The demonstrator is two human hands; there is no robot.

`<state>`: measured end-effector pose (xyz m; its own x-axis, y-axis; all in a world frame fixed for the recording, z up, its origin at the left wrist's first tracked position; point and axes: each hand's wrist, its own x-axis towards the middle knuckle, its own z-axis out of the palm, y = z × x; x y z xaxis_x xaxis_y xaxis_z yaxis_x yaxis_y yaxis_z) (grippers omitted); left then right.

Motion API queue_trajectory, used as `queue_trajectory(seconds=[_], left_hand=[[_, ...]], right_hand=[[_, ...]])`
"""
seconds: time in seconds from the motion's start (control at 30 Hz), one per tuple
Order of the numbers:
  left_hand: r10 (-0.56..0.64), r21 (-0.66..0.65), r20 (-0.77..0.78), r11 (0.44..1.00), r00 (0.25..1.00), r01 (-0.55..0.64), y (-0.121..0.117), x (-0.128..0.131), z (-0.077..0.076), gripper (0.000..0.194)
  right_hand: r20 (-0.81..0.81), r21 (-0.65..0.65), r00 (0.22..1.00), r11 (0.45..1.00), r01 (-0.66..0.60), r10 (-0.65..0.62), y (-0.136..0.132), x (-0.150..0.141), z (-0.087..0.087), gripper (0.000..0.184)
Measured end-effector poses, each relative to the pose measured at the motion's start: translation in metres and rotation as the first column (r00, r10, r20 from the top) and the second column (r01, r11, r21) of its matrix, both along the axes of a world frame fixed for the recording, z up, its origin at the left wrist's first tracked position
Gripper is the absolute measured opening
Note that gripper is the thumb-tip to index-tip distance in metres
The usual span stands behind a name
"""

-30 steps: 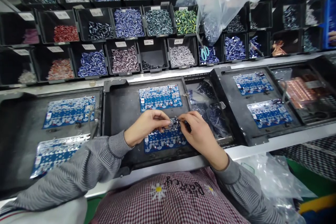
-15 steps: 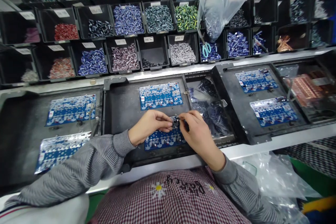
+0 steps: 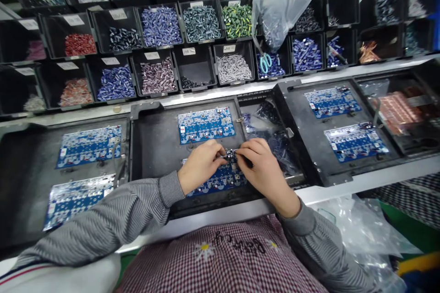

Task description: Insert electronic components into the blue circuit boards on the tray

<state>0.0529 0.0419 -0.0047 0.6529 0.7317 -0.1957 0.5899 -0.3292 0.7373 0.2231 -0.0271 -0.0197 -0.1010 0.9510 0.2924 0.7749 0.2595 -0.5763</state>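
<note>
A blue circuit board [image 3: 220, 182] lies in the middle tray, partly covered by my hands. Over its upper edge, my left hand [image 3: 202, 165] is closed, thumb and fingertips brought together. Close beside it, my right hand [image 3: 263, 170] is also closed in a pinch. Between the two sets of fingertips are small dark and silvery parts [image 3: 231, 153]; whether they are held or sit on the board I cannot tell. A second blue circuit board [image 3: 205, 126] lies just behind, untouched, with a white label at its left end.
Rows of black bins behind hold small parts, such as blue ones [image 3: 161, 26] and grey ones [image 3: 234, 67]. Scissors with light blue handles [image 3: 265, 62] hang below a clear plastic bag [image 3: 275, 4]. More circuit boards lie in the left tray [image 3: 20, 183] and right tray [image 3: 302, 132].
My left hand has moved slightly right and turned so more of its back shows. The right hand stays close by, fingers still pinched. The whole view has shifted a little.
</note>
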Motion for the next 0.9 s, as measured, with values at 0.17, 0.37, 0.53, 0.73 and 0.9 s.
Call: queue_trajectory(seconds=[0.17,0.37,0.53,0.73,0.9], left_hand=[[-0.075,0.038,-0.047,0.996,0.996,0.077,-0.002,0.000,-0.004,0.006],[-0.037,0.013,0.018,0.999,0.999,0.037,0.001,-0.008,0.005,0.006],[-0.183,0.082,0.166,0.982,0.969,0.171,0.004,-0.010,0.007,0.006],[-0.258,0.098,0.105,0.964,0.960,0.248,0.003,-0.010,-0.004,0.008],[-0.217,0.051,0.154,0.976,0.964,0.211,0.005,-0.009,0.000,0.006]], right_hand=[[0.037,-0.058,0.997,0.997,-0.059,0.061,0.003,-0.001,-0.005,0.016],[0.087,-0.117,0.993,0.991,-0.067,0.077,0.003,-0.002,0.001,0.017],[0.128,-0.122,0.989,0.991,-0.056,0.072,0.002,-0.003,0.002,0.016],[0.103,-0.032,0.994,0.999,-0.033,0.036,-0.001,-0.003,-0.002,0.019],[0.075,-0.042,0.997,0.999,-0.025,0.028,-0.002,-0.004,-0.001,0.017]])
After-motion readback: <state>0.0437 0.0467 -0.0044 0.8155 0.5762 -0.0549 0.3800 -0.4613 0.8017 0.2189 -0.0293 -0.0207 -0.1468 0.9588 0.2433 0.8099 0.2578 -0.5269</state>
